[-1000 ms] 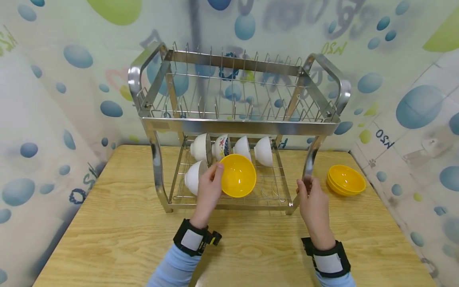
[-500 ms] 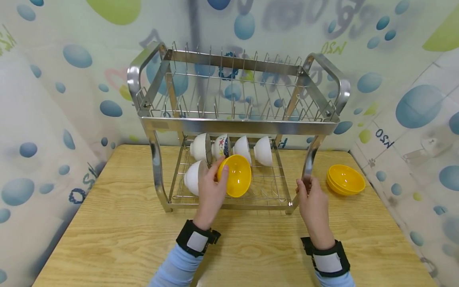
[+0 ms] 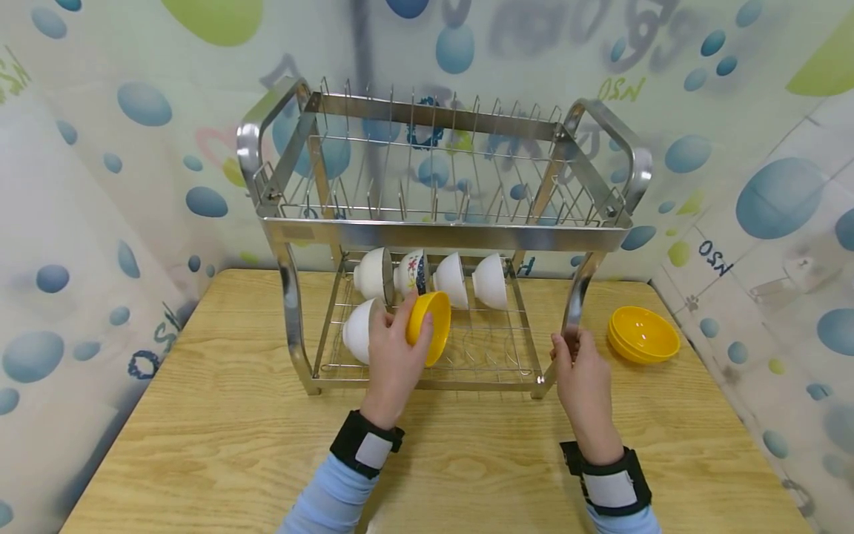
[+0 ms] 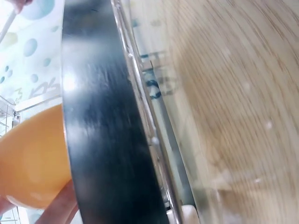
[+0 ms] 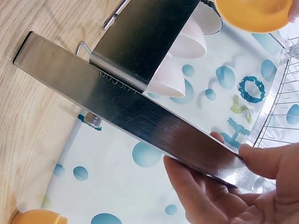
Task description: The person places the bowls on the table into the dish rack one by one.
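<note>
My left hand (image 3: 395,352) grips a yellow bowl (image 3: 437,326) over the lower shelf of a metal dish rack (image 3: 440,237). The bowl is tilted on its side, its opening turned to the right. Just left of that hand a white bowl (image 3: 358,331) stands on edge, partly hidden by the fingers. In the left wrist view the rack's front bar (image 4: 105,126) covers part of the yellow bowl (image 4: 35,158). My right hand (image 3: 582,378) holds the rack's right front leg; in the right wrist view thumb and fingers curl round the metal leg (image 5: 140,112).
Behind the held bowl, a row of bowls stands on edge: a white bowl (image 3: 373,276), a flower-patterned bowl (image 3: 409,274) and two more white ones. Nested yellow bowls (image 3: 643,335) sit on the wooden table (image 3: 200,415) right of the rack. The upper shelf has upright wire prongs.
My left hand has turned the yellow bowl from facing the camera to facing right, with the fingers moving further round it. The right hand stays on the leg.
</note>
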